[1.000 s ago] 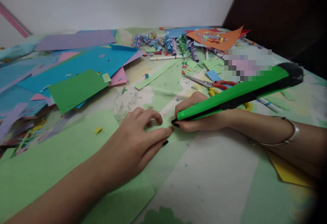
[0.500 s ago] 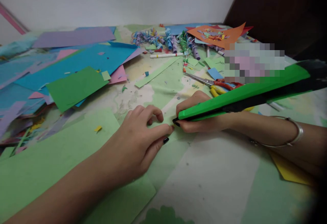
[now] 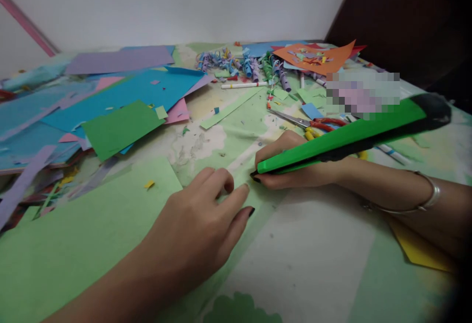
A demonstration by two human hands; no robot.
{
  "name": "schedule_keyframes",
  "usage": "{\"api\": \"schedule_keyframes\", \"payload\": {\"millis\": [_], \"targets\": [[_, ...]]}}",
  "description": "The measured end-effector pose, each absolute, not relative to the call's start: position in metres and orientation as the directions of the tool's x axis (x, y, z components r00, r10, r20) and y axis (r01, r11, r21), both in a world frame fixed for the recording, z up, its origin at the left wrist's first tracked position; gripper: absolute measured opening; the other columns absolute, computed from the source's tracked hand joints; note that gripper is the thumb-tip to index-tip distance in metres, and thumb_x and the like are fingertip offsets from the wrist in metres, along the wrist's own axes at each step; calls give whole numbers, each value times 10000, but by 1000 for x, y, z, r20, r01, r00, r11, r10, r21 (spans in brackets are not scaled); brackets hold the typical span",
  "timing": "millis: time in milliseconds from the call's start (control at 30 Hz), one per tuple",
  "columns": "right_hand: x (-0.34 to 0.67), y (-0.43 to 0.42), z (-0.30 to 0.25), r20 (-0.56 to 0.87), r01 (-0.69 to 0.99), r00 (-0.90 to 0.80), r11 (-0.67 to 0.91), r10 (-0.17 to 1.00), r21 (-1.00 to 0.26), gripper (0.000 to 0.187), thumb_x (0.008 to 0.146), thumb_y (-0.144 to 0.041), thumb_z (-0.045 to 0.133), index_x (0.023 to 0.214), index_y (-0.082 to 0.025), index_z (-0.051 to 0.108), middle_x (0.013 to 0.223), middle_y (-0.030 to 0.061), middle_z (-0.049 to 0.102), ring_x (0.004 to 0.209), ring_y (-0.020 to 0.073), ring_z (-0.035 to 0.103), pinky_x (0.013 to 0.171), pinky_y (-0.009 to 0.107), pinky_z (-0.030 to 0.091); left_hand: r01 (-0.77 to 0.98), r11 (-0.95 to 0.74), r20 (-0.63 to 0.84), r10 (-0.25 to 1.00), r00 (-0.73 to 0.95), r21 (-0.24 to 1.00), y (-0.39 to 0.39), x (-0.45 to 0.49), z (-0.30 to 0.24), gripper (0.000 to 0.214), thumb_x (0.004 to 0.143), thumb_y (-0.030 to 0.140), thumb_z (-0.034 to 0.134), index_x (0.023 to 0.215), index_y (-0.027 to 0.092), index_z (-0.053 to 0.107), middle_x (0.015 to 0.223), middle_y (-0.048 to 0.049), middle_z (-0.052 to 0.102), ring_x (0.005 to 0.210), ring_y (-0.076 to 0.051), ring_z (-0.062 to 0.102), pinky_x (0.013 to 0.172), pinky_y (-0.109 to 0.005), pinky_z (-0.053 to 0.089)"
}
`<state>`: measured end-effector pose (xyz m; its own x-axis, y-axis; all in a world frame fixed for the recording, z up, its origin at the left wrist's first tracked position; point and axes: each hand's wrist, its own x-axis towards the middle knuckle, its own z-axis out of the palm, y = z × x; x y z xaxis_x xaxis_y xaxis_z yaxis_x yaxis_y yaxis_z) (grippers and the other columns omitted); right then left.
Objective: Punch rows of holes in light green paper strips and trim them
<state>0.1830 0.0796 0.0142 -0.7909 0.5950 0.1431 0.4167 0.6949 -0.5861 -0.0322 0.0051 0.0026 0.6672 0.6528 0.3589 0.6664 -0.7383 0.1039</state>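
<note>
My right hand (image 3: 280, 158) is closed around the narrow front end of a long green and black tool (image 3: 346, 136) of a kind I cannot make out. Its wide black end points back to the right, over my wrist. Just left of that grip is my left hand (image 3: 206, 215), fingers half curled, with thumb and index finger apart and nothing visible between them. Beneath the left hand and forearm lies a large light green paper sheet (image 3: 92, 244). Scissors (image 3: 291, 117) with red and yellow handles rest beyond my right hand.
Blue paper (image 3: 136, 89), a dark green sheet (image 3: 121, 129) and scraps cover the left side. Curled paper rolls (image 3: 254, 65) and a white marker (image 3: 243, 85) lie at the back. Orange paper (image 3: 339, 62) holds coloured bits. Yellow paper (image 3: 416, 249) lies under my right forearm.
My left hand has drawn back slightly, toward me, from the right hand's fingertips. The view has shifted a little, and the tool's back end sits slightly lower.
</note>
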Motion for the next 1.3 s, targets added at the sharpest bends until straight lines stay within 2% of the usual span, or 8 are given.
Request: {"api": "schedule_keyframes", "payload": {"millis": [133,433,733,833,933,1000,1133,1300], "targets": [[185,86,10,134,347,-822,673,554,-653,176,782,-146,576,616,-154,516,563,-64,447,552,48,396,496,152,332,651,-755,290,642,710,76,5,-33,2,302,917,253,425,1106,138,631,880,-107,559,754,-236,521,526,-333,436],[187,86,6,179,323,-817,693,548,-644,200,760,-111,578,595,-157,474,559,-72,396,543,44,361,495,157,313,669,-732,239,677,696,127,6,-32,-1,300,917,251,398,1121,163,600,935,-96,541,810,-238,493,582,-347,432],[186,86,8,183,333,-820,713,542,-617,184,740,-100,583,585,-148,494,546,-75,394,536,37,354,487,151,304,673,-736,211,671,710,77,9,-31,2,318,919,256,387,1139,175,602,946,-95,562,810,-243,515,525,-315,422],[186,85,6,157,393,-799,702,581,-594,168,749,-131,585,597,-150,517,557,-67,419,545,44,372,494,159,313,655,-755,246,634,733,-4,7,-29,4,306,904,237,418,1109,163,634,883,-90,581,760,-242,529,504,-325,438],[185,83,10,140,414,-789,686,598,-599,177,764,-168,587,602,-154,520,558,-61,421,552,52,372,493,169,311,627,-756,317,557,767,-188,0,-25,6,272,862,196,488,1039,111,676,792,-92,607,695,-247,552,489,-348,461],[185,82,16,101,400,-813,676,573,-618,204,780,-177,584,596,-156,498,550,-62,411,546,53,357,490,176,304,672,-691,319,595,738,-267,-7,-21,7,280,856,203,495,1017,77,686,765,-108,626,668,-256,569,470,-358,468],[185,81,26,22,387,-853,660,521,-644,249,807,-182,579,590,-160,459,547,-63,386,542,56,323,483,189,285,783,-551,294,727,621,-290,-18,-13,7,393,886,248,421,1101,11,650,784,-152,649,632,-271,580,447,-381,477],[187,87,20,76,295,-864,623,498,-725,229,839,-193,559,628,-156,476,590,-57,405,572,56,353,509,168,326,776,-596,398,673,623,-206,-20,-9,4,324,868,241,459,1012,68,692,729,-111,622,626,-270,593,419,-364,484]]}}
